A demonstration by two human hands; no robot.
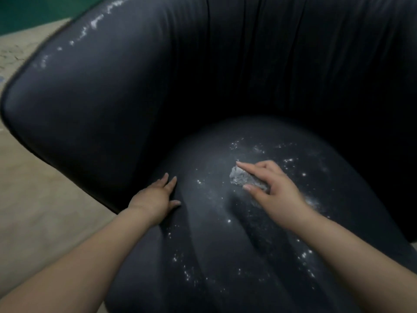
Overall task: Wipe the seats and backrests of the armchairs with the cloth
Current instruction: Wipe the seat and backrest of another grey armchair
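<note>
A dark leather armchair fills the view; its seat cushion (214,245) is speckled with white dust and its curved backrest (135,86) has white marks along the top left edge. My right hand (275,190) pinches a small crumpled grey cloth (243,180) between thumb and fingers and holds it against the middle of the seat. My left hand (155,197) rests flat on the seat's left side, fingers straight, next to the armrest.
Beige floor (33,199) lies to the left of the chair, with a green strip (27,12) at the far top left. The chair's right side is in deep shadow.
</note>
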